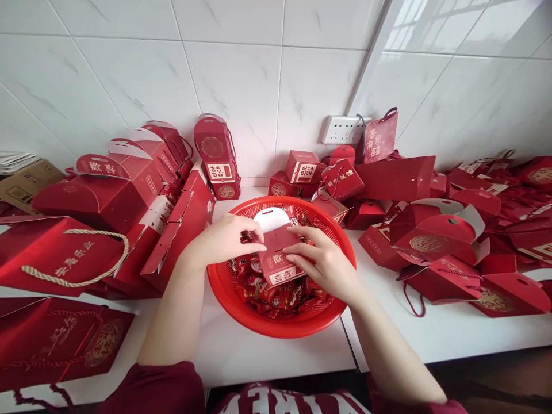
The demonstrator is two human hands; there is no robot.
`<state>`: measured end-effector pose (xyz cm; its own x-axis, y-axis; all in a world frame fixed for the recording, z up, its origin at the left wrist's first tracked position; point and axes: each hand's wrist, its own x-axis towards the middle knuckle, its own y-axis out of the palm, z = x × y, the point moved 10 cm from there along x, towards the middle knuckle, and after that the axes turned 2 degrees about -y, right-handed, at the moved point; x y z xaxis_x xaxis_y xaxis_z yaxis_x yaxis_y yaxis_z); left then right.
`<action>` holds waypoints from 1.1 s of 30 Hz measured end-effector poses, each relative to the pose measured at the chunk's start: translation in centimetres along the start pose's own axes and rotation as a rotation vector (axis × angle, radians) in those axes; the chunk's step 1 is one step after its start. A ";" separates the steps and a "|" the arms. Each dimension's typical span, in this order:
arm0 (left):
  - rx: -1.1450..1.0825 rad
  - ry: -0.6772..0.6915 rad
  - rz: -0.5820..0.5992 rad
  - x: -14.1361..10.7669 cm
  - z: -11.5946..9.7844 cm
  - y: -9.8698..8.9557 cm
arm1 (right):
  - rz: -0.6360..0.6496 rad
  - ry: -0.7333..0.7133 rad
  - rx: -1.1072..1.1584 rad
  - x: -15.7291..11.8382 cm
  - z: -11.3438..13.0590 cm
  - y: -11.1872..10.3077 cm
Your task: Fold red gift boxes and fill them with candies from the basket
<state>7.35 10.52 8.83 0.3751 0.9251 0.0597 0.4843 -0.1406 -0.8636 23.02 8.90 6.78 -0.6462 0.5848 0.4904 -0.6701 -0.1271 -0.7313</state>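
Okay, sm. red box (276,259) is over the red basket (282,330), above the wrapped sweets (265,290), printed front toward me; can't tell if it's resting on them or held up. My L hand (230,238) is at its left edge, thumb & forefinger curved w/ a slight gap between; can't tell if they've got a real grip. My R hand (323,259) lies over the top & right side, fingers a bit apart; thumb's hidden, so can't tell if it's pinching. White flap (272,218) w/ a slot sticks out at the far end. Handling-wise, I'd guess thin card: v. light, stiff along the folds, easily dented mid-panel, maybe slightly slick. Best hold's prob. the two side walls near the corners, light pressure only; flap looks bendy, so I'd not lift by that, & a hard squeeze could crease the top. More red boxes (431,238) & a rope-handled bag (56,247) sit either side on the white table (276,362).
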 end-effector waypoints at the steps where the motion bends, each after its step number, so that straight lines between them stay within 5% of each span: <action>1: 0.021 -0.020 -0.029 -0.1 0.3 -0.3 | 0.046 -0.023 -0.002 -0.1 0.1 0.2; 7: -0.008 -0.268 -0.328 -1.0 3.1 -3.0 | 0.162 -0.058 0.029 -0.8 -0.4 0.5; 15: 0.020 0.033 0.092 -1.1 -2.6 2.8 | 0.109 -0.046 0.064 -0.5 -0.8 0.8; 24: 0.044 -0.126 0.016 -2.0 0.0 5.8 | -0.149 0.033 0.027 -3.6 0.0 -1.5; 29: 0.011 -0.072 -0.163 -2.3 0.2 3.5 | -0.014 -0.150 0.080 -6.9 3.5 0.5; 33: 0.044 -0.193 -0.455 -3.7 1.7 -2.1 | 0.132 -0.127 0.045 -8.7 3.8 3.2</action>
<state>3.62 8.03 9.53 -0.0219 0.9384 0.3448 0.5297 0.3034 -0.7921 25.11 0.40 2.00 -0.7685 0.4552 0.4498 -0.5905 -0.2336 -0.7725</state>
